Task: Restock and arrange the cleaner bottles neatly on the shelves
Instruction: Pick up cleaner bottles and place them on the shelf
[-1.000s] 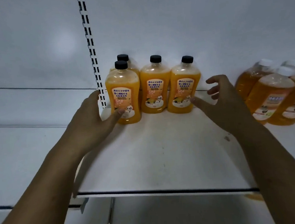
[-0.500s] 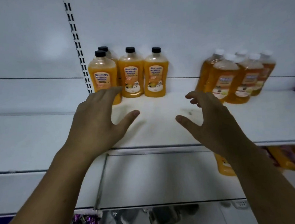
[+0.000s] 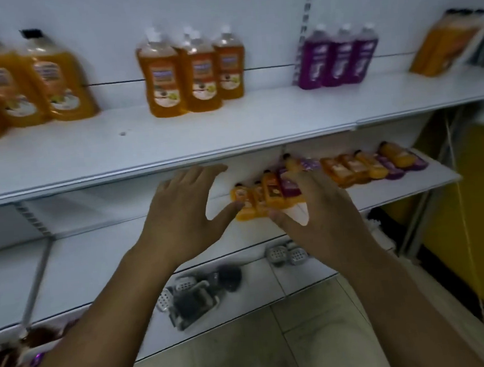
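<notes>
Both your hands dropped below the front edge of the top shelf [image 3: 232, 143] vs 0.5 s ago, and your view swung right: the black-cap orange bottles [image 3: 27, 81] that stood dead ahead now sit far left, blurred.

Your left grip [image 3: 179, 214] is spread wide, fingers straight, nothing in it. Its thumb tip is right by the leftmost btl of the lying row [image 3: 265, 194]; can't tell if it touches. Your right grip [image 3: 322, 220] is spread too, palm down, nothing held, in front of that same row. Fingertip contact w/ a btl: can't tell.

The lying row is orange and purple cleaner btls on their sides, packed side by side, caps toward the back, on the lower shelf [image 3: 426, 182], running from your hands out to the right.

Up top, all upright: white-cap orange bottles [image 3: 191, 74] in a tight cluster mid-shelf, well apart from the black-cap ones, then purple bottles [image 3: 338, 57] just right of the slotted post [image 3: 307, 19].

Bottom shelf holds round perforated metal pieces [image 3: 287, 255] and some dark items, too blurred to name.
</notes>
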Motion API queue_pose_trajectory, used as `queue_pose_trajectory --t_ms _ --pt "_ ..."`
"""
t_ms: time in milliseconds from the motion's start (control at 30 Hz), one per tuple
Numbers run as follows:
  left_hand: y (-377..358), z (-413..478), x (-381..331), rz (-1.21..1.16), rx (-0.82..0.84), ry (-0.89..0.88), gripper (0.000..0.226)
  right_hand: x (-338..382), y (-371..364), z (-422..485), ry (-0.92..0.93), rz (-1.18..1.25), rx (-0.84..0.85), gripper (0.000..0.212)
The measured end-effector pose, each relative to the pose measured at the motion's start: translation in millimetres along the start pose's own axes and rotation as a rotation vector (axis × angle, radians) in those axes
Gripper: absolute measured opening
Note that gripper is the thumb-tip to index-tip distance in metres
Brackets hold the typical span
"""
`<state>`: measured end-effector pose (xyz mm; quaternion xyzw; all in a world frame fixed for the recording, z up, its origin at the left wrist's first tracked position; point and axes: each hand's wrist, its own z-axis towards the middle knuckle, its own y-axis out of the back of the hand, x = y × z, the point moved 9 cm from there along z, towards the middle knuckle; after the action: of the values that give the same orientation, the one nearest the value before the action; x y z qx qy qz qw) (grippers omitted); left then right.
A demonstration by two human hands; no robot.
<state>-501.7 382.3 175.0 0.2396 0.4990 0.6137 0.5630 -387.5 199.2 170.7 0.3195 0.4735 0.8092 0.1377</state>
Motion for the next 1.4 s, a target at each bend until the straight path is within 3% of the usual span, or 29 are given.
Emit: queue_pose_trajectory --t_ms 100,233,433,567,767,867,1000,1100,1200,1400 --pt "-38 11 -23 -0.003 0.065 -0.031 0.066 -39 2 -6 -0.062 -0.011 0.021 0.075" --pt "-84 33 -35 0.009 0.137 -0.049 0.067 -84 -13 4 -0.121 0.004 0.051 0.068" --pt "-165 81 -7 -0.030 0.216 0.020 0.070 -146 -68 52 -0.165 0.060 0.143 0.061" --pt "-243 105 39 -0.158 0.383 0.222 0.071 -193 -117 84 -0.309 0.281 0.196 0.059" --pt "-347 120 91 -0.439 0.552 0.633 0.067 -266 -213 111 -0.704 0.611 0.244 0.058" --pt "-385 121 113 -0.540 0.528 0.825 0.068 -301 -265 109 -0.912 0.758 0.255 0.065" --pt "-423 124 138 -0.713 0.366 1.019 0.082 -316 -315 113 -1.019 0.910 0.313 0.042" --pt "-444 120 152 -0.803 0.267 1.141 0.094 -314 -342 115 -1.097 1.034 0.369 0.062" --pt "-460 119 159 -0.745 0.259 1.158 0.076 -310 -352 124 -1.106 1.141 0.354 0.074" --pt "-462 103 155 -1.022 0.255 1.240 0.058 -307 -354 133 -1.191 1.447 0.299 0.062"
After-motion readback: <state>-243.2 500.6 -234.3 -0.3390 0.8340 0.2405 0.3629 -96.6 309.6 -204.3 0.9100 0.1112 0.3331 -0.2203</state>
